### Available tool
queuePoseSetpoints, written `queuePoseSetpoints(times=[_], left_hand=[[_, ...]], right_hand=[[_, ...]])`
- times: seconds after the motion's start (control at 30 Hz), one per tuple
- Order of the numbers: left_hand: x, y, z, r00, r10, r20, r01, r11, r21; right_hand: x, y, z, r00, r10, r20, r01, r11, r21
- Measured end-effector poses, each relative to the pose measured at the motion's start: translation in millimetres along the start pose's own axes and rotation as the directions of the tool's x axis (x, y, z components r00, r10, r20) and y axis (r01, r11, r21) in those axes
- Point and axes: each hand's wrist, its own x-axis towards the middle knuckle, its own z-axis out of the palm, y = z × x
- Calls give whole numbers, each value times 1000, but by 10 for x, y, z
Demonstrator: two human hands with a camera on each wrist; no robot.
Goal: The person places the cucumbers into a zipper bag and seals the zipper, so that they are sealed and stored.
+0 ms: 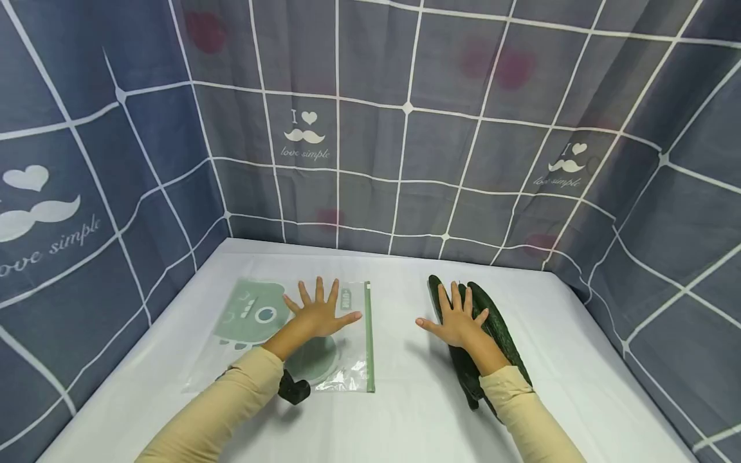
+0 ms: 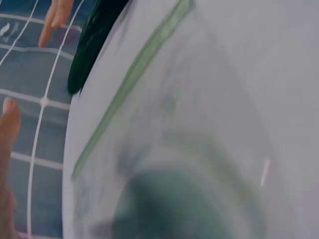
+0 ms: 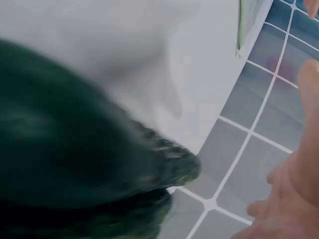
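A clear plastic zipper bag [image 1: 354, 360] with a green cartoon print and a green zip edge lies flat on the left of the table. My left hand [image 1: 318, 316] is spread over it, fingers straight and holding nothing. To the right, several long dark green cucumbers [image 1: 502, 329] lie side by side, pointing away from me. Over them my right hand [image 1: 459, 326] is spread too, palm down, with nothing in its fingers. In the right wrist view, the cucumbers [image 3: 65, 134] fill the lower left, with the hand's thumb [image 3: 310, 124] at the right edge.
A white-covered table [image 1: 399, 411] lies under everything. Dark grey-blue curtains [image 1: 370, 141] with white grid lines enclose it at the back and both sides. A black wrist camera [image 1: 293, 388] is worn under my left sleeve. Bare white cloth separates bag and cucumbers.
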Motion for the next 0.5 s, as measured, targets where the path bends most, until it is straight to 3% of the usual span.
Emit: queuePoseSetpoints(times=[0.27, 0.5], left_hand=[[-57, 399, 369, 1000, -12, 19, 13, 998, -56], [-87, 585, 547, 1000, -24, 12, 25, 999, -42]], right_hand=[[-195, 205, 122, 997, 42, 69, -43, 999, 17], [-411, 306, 130, 996, 52, 73, -56, 997, 50]])
